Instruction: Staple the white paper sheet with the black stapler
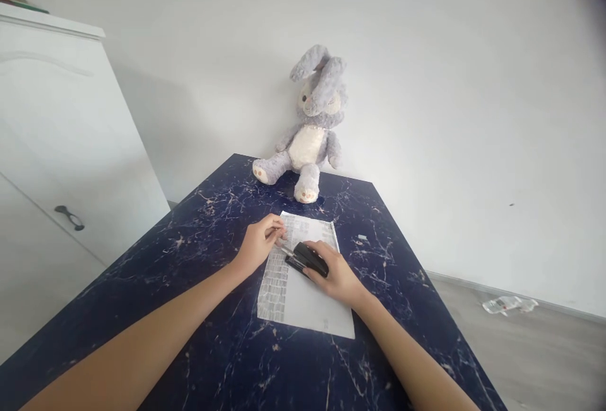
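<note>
A black stapler (310,258) sits over the printed sheet of paper (315,303), gripped by my right hand (338,275). Its top and base are apart at the left end, and a thin metallic part (286,249) sticks out from there toward my other hand. My left hand (261,240) is closed at the fingertips by that metallic part, above the sheet's left edge. Whatever is between those fingertips is too small to make out. Rows of dark print run down the left side of the paper, which lies flat on the table.
The dark blue marbled table (199,335) narrows toward the wall. A grey plush rabbit (307,139) sits at its far end. A small pale scrap (362,237) lies right of the paper. At left stands a white cabinet (61,127); clear plastic packaging (510,305) lies on the floor.
</note>
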Motion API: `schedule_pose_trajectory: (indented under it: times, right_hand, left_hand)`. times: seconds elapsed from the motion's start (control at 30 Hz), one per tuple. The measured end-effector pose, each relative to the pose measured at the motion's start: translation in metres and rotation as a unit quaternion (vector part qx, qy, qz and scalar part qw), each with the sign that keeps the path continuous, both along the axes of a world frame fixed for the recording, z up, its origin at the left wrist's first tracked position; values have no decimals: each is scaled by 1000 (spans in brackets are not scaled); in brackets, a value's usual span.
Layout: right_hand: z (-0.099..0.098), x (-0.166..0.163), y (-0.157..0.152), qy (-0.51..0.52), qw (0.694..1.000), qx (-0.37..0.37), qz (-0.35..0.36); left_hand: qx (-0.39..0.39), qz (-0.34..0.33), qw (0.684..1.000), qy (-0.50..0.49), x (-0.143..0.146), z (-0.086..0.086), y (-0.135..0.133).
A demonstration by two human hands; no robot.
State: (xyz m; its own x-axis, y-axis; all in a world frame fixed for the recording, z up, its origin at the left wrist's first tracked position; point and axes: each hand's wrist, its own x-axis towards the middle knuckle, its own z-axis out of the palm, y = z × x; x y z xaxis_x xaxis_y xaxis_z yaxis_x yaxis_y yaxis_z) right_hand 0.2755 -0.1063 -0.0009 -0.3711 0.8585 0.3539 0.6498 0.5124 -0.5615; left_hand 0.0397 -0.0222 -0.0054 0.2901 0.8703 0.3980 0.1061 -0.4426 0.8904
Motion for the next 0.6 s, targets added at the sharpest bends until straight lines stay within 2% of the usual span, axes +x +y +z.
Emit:
schedule_pose_trajectory:
  times: [0.1, 0.27, 0.47, 0.6]
  right_hand:
    - [-1, 1, 1, 10, 1000, -13, 12]
    - [-2, 2, 2, 8, 1000, -22, 9]
    - [3, 0, 1, 11, 999, -29, 13]
    - [4, 0, 1, 18, 999, -33, 20]
  left_hand:
    - [-65, -16, 993, -102, -2, 0, 6]
    - [-102, -11, 982, -158, -8, -1, 14]
    - [-85, -71, 989, -99, -5, -5, 10]
    - [2, -64, 998, 9, -6, -2, 7]
